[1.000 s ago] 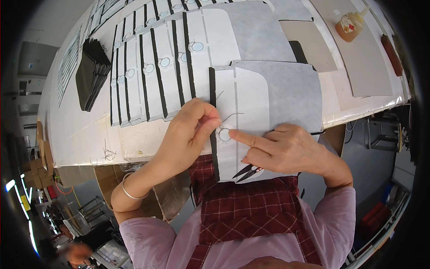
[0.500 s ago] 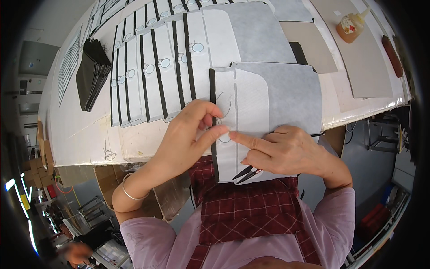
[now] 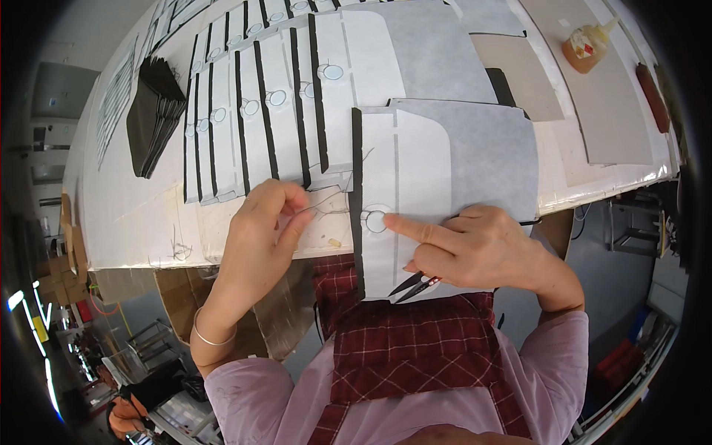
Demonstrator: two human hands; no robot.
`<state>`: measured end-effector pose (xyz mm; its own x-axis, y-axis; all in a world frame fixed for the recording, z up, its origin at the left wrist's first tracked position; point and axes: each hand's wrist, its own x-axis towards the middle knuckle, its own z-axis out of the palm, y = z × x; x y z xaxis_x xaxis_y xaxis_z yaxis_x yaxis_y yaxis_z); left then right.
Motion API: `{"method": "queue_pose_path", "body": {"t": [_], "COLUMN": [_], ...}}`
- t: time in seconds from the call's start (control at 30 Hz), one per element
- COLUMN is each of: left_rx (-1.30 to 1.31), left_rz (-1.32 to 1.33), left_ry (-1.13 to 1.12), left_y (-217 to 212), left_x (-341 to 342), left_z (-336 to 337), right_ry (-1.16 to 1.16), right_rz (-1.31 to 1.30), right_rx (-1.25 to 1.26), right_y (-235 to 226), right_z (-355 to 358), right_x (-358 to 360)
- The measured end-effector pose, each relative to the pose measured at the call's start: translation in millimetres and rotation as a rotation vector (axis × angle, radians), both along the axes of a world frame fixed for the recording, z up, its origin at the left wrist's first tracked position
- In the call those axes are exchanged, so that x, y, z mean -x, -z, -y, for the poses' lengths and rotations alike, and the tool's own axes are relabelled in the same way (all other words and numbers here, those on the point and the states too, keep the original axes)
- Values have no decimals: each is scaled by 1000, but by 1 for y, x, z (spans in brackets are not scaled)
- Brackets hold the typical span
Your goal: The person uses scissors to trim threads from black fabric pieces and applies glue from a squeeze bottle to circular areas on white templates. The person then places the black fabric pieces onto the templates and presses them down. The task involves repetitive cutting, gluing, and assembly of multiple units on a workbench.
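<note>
A white-and-grey fabric piece (image 3: pixel 460 156) with a black edge strip lies over the table's near edge. It carries a small round ring patch (image 3: pixel 375 220). My right hand (image 3: pixel 475 248) presses its forefinger next to that ring and holds small black thread snips (image 3: pixel 417 285) under its palm. My left hand (image 3: pixel 265 222) pinches a thin thread (image 3: pixel 330 202) that runs from the ring and has it drawn out to the left.
A fanned row of similar white pieces with black strips (image 3: pixel 259 111) lies behind. A stack of black pieces (image 3: pixel 152 111) sits at far left, a glue bottle (image 3: pixel 586 46) at far right, brown card sheets (image 3: pixel 615 111) beside it. The table edge (image 3: pixel 148 252) runs below my left hand.
My left hand has moved left, away from the ring, drawing the thread out. My right hand stays pressing beside the ring.
</note>
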<state>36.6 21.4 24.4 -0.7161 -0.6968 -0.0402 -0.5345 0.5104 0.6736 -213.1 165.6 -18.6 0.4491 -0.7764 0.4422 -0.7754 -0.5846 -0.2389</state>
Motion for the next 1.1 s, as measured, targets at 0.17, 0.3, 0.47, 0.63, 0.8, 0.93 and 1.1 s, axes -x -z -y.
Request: {"method": "queue_pose_path", "body": {"t": [0.17,0.3,0.47,0.63,0.8,0.93,1.1], "left_rx": [127,95,26,11,4,21,31], "left_rz": [-131,-111,-216,-223,-244,-240,-235], "left_ry": [276,423,269,251,260,261,267], "left_y": [11,22,25,28,30,32,34], "left_x": [16,16,17,23,26,25,26], "left_z": [4,24,15,10,10,10,10], "right_ry": [-67,14,74,-15,-29,-47,-38], "right_rz": [221,317,181,-22,-88,-73,-77], "right_rx": [-290,-457,-556,-597,-693,-750,-814], "right_y": [-17,-44,-56,-52,-59,-63,-64], "right_z": [6,20,55,87,100,103,106], "right_x": [11,19,24,25,16,11,12]}}
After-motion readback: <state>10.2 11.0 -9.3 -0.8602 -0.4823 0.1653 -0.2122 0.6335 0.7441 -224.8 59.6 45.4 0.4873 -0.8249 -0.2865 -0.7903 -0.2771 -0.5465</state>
